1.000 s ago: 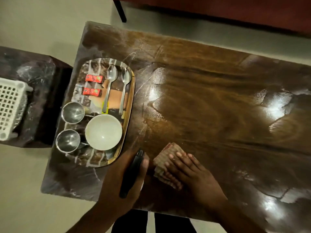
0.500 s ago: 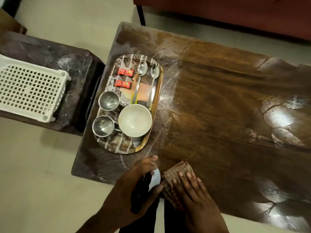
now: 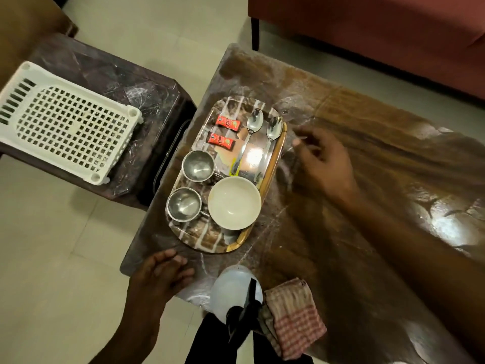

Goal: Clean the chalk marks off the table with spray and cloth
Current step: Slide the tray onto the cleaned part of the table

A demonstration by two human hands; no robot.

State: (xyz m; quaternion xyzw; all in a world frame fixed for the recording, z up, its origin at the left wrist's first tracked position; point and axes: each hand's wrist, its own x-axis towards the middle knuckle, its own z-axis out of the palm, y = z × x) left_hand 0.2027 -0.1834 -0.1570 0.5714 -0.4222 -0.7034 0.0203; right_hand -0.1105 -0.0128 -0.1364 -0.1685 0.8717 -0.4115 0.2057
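We count one chalk-streaked table (image 3: 393, 132), one tray (image 3: 273, 169) on it, two empty hands with fingers loosely apart, the left hand (image 3: 160, 274) at the near corner, the right hand (image 3: 324, 160) beside the tray, one spray bottle (image 3: 235, 287) just beside one folded cloth (image 3: 295, 320) at the near edge, one bowl (image 3: 233, 203), two cups (image 3: 198, 165), two spoons (image 3: 256, 122), two sachets (image 3: 227, 122).

Your tray (image 3: 273, 165) sits on the left end of the table (image 3: 393, 143), holding a bowl (image 3: 234, 203), two cups (image 3: 198, 165) and two spoons (image 3: 252, 132). At the near edge your spray bottle (image 3: 233, 287) stands just left of the cloth (image 3: 294, 316).
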